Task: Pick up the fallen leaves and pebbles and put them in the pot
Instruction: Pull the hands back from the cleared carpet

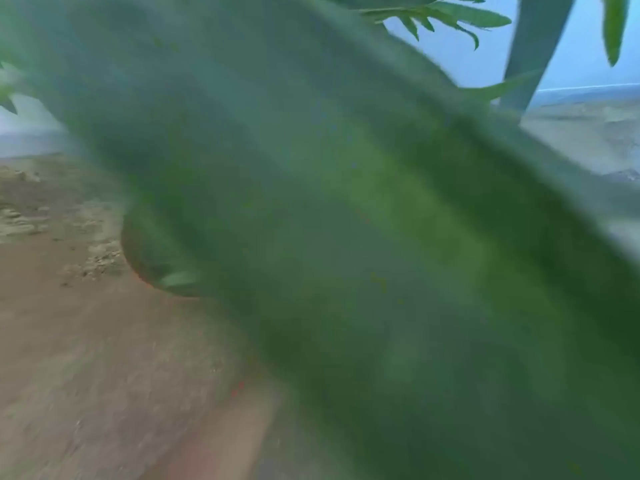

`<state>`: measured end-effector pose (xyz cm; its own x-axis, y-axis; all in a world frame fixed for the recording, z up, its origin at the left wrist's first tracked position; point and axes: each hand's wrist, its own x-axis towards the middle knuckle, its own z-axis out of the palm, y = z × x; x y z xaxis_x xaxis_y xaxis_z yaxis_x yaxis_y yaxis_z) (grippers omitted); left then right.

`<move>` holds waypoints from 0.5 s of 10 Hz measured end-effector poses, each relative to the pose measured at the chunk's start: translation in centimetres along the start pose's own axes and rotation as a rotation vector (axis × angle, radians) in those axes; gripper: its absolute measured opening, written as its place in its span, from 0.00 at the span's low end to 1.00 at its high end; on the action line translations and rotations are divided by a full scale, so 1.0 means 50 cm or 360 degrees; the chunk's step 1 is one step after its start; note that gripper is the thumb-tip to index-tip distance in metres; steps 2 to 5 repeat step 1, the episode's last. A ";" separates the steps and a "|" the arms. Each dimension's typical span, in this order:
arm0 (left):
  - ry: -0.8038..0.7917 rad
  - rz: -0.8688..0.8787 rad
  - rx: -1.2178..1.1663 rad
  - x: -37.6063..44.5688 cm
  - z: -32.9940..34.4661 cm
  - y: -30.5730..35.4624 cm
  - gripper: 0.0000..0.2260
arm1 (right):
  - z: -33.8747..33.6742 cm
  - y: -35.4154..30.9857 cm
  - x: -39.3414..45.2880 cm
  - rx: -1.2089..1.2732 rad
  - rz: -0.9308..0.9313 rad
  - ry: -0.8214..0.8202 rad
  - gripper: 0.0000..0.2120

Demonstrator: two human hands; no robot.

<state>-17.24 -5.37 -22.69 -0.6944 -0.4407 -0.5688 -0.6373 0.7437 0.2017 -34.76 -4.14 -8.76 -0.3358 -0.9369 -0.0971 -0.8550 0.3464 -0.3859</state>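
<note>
A big blurred green leaf [346, 220] of the plant hangs right in front of the camera and covers most of the head view. At its left edge a curved brownish rim [133, 258] peeks out; it may be the pot, but blur hides its shape. A small pale green leaf [178, 278] lies against that rim. Neither of my hands shows anywhere in the frame. No pebbles can be made out.
Brown floor [86, 358] fills the lower left, with pale sandy patches [20, 223] further left. Sharper plant leaves [450, 15] and a grey-green stem [530, 53] stand at the top right before a light blue wall [571, 57].
</note>
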 end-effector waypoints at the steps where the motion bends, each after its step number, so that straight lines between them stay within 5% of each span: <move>1: -0.0054 0.0075 0.0001 0.003 -0.005 0.008 0.42 | 0.013 -0.053 -0.030 -0.0144 -0.0270 -0.0059 0.33; 5: -0.0054 0.0075 0.0001 0.003 -0.005 0.008 0.42 | 0.013 -0.053 -0.030 -0.0144 -0.0270 -0.0059 0.33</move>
